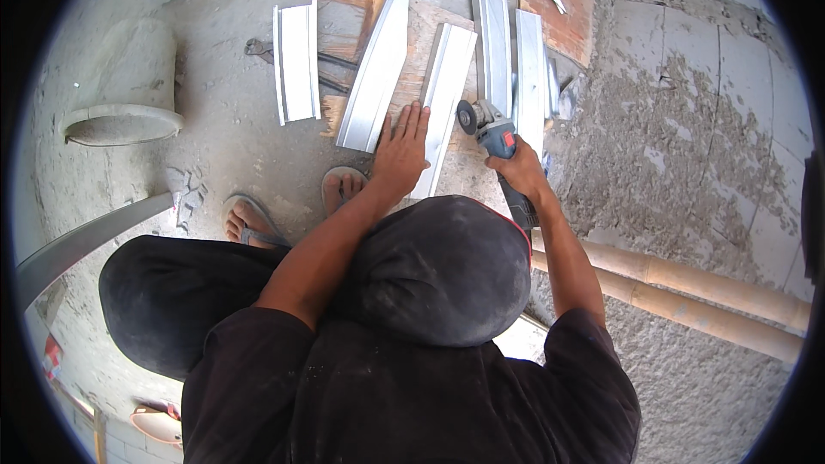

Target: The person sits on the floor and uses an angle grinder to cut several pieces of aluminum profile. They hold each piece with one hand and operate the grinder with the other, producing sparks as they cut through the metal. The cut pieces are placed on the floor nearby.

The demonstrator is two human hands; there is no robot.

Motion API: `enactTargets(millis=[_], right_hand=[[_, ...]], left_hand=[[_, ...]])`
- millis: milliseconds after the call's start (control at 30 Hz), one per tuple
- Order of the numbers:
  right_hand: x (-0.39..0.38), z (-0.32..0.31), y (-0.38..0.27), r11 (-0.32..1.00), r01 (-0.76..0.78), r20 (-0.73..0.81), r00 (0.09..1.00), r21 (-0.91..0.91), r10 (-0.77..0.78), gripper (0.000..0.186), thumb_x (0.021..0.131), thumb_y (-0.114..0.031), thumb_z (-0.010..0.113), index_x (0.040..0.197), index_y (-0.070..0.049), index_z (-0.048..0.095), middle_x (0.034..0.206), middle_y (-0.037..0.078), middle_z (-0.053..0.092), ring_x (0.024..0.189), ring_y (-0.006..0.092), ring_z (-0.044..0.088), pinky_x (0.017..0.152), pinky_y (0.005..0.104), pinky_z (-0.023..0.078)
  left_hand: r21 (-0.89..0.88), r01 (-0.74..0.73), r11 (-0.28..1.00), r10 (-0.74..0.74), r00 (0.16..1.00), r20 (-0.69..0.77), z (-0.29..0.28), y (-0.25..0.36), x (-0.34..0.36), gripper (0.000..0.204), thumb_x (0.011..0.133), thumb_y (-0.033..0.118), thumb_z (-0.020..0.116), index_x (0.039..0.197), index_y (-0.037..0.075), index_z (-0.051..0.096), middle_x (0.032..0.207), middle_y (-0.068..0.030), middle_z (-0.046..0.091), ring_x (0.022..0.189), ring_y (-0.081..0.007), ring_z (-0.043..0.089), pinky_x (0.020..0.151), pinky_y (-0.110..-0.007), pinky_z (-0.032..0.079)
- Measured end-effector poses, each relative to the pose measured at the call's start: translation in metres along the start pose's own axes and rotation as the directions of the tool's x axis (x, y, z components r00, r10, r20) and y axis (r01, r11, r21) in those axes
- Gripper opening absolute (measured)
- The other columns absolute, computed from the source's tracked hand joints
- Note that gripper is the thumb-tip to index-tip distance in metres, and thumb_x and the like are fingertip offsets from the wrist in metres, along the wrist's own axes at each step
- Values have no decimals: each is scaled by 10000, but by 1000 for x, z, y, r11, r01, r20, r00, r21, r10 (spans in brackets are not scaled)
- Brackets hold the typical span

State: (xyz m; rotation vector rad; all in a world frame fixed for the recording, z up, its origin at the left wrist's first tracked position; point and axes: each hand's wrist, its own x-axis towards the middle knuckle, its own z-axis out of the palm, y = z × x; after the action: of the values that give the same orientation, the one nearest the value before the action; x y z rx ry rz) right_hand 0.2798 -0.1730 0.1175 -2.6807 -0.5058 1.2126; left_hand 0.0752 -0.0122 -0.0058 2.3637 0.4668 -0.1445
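My left hand (400, 155) lies flat with its fingers stretched forward, at the left edge of a silvery metal channel piece (449, 69). Its thumb side rests against that piece, and a longer slanted channel piece (376, 77) lies just to its left. My right hand (522, 170) is wrapped round the body of a blue and black angle grinder (494, 136). The grinder's dark disc (467, 117) points left, close to the right edge of the metal piece; whether they touch I cannot tell. My knee hides the near end of the piece.
More metal channel pieces (296, 60) lie about on the concrete floor (223, 77). A dark-handled tool (259, 49) lies partly under them. To the left is a tipped bucket (125, 123); to the right are two bamboo poles (687, 279) and a rough mortar-smeared tile surface (657, 120).
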Motion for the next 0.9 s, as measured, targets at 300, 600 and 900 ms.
enactTargets(millis=[300, 600, 900], right_hand=[[6, 8, 0, 1000, -5, -36, 999, 30, 6, 755, 775, -362, 834, 1350, 84, 633, 1248, 289, 740, 1189, 408, 722, 1044, 444, 547], [8, 13, -1, 999, -33, -53, 998, 28, 35, 713, 782, -353, 822, 1325, 74, 644, 1216, 276, 749, 1159, 408, 730, 1013, 450, 560], [3, 13, -6, 999, -43, -63, 997, 6, 44, 718, 781, -358, 835, 1327, 69, 644, 1227, 265, 749, 1164, 390, 732, 1015, 443, 560]], left_hand=[[27, 6, 1000, -7, 1000, 12, 1, -1, 0, 1162, 850, 402, 882, 1713, 15, 207, 1777, -189, 262, 1662, -318, 226, 1346, -557, 156], [35, 14, 999, -15, 1000, 5, 2, 0, -2, 1163, 859, 426, 870, 1718, 25, 197, 1776, -177, 269, 1664, -313, 218, 1343, -570, 161], [65, 24, 998, -25, 1000, 8, 6, 1, -2, 1174, 865, 432, 865, 1730, 45, 172, 1786, -165, 253, 1670, -311, 204, 1332, -595, 180]])
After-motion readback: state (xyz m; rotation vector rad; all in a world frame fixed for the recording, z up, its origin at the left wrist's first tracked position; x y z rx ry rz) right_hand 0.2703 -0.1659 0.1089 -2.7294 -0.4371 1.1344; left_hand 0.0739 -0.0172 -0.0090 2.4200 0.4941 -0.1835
